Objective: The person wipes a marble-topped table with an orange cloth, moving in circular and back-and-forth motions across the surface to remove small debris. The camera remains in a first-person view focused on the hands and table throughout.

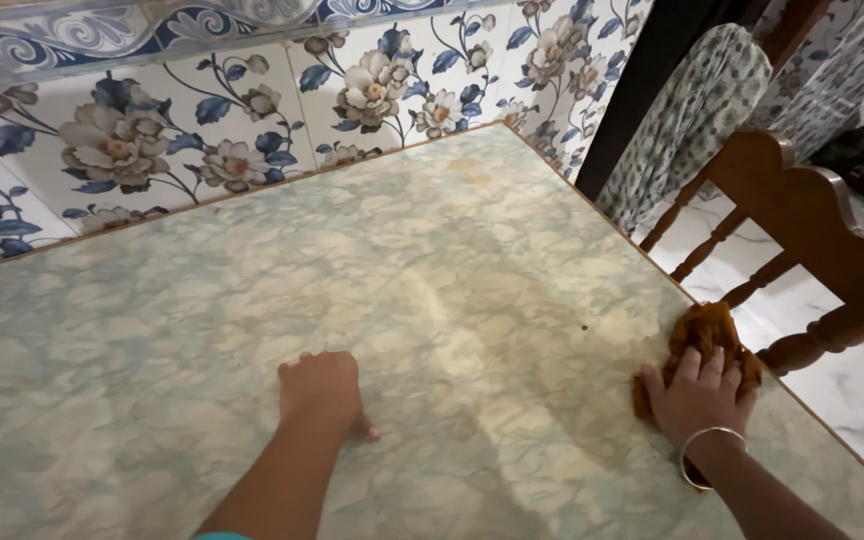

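Looking down on a marbled green-and-cream tabletop [432, 270], pale and glossy, running from 6 o'clock up to the tiled wall.

Right hand [697, 392] at 4 o'clock, flat and palm-down, fingers laid side by side and slightly fanned, pressing on a crumpled brown cloth [704, 335]. Cloth lying right at the table's right edge, bunched up, sticking out past the fingertips toward 1 o'clock and showing a little at either side of the hand. Thin metal bangle [709, 452] round the right wrist.

Left hand [322, 388] near 6 o'clock, well apart from the cloth, curled into a loose fist, knuckles and thumb side resting on the bare tabletop. Holding nothing visible; inside of the curled fingers hidden.

Small dark speck [584, 327] on the surface between the 2 hands, nearer the cloth.

Floral wall tiles [152, 140] along 10 to 12 o'clock, blue leaves and cream blossoms, meeting the far edge of the table. Wooden chair [802, 220] with turned spindles at 2 to 3 o'clock, just beside the table's right edge. Patterned fabric [692, 110] hanging at 1 o'clock beyond it. White marble floor [852, 390] below the chair.
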